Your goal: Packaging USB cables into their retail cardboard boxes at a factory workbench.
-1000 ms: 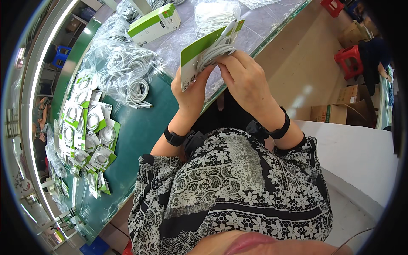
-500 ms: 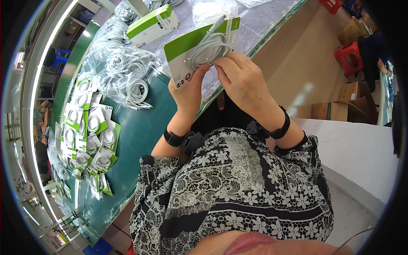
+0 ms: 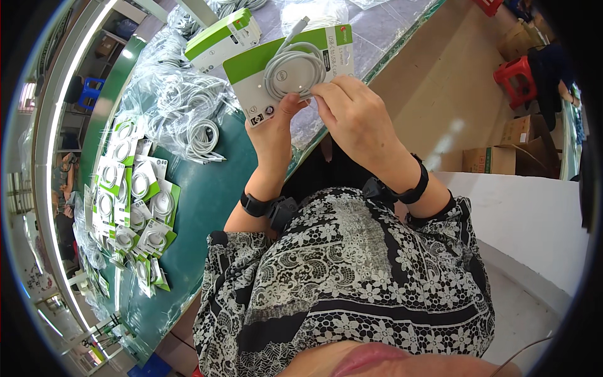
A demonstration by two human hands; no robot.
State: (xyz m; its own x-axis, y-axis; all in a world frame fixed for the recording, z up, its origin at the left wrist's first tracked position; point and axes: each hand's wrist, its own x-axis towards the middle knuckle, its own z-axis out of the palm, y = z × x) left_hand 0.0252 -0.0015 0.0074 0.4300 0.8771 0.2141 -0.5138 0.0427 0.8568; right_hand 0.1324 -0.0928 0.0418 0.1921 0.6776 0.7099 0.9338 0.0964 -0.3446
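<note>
A green and white backing card [image 3: 245, 78] is held up over the table edge, its printed face toward me. Against it lies a coiled white cable [image 3: 271, 78], one plug end sticking up past the card's top edge. My left hand [image 3: 274, 129] grips the card's lower edge, thumb in front near the coil and the other fingers hidden behind. My right hand [image 3: 355, 113] pinches the lower right of the coil between thumb and forefinger. Each wrist wears a black band with a small dark device.
A stack of blank-looking green and white cards [image 3: 223, 41] stands beyond my left hand. Bagged coiled cables [image 3: 179, 100] lie on the green table [image 3: 195, 188], with many carded cables [image 3: 139, 182] piled at left. A red stool [image 3: 518, 81] and cardboard boxes [image 3: 490, 161] stand right.
The card has turned to face me more and shifted slightly left. The coil now sits flatter and rounder against it. Both hands keep their grip.
</note>
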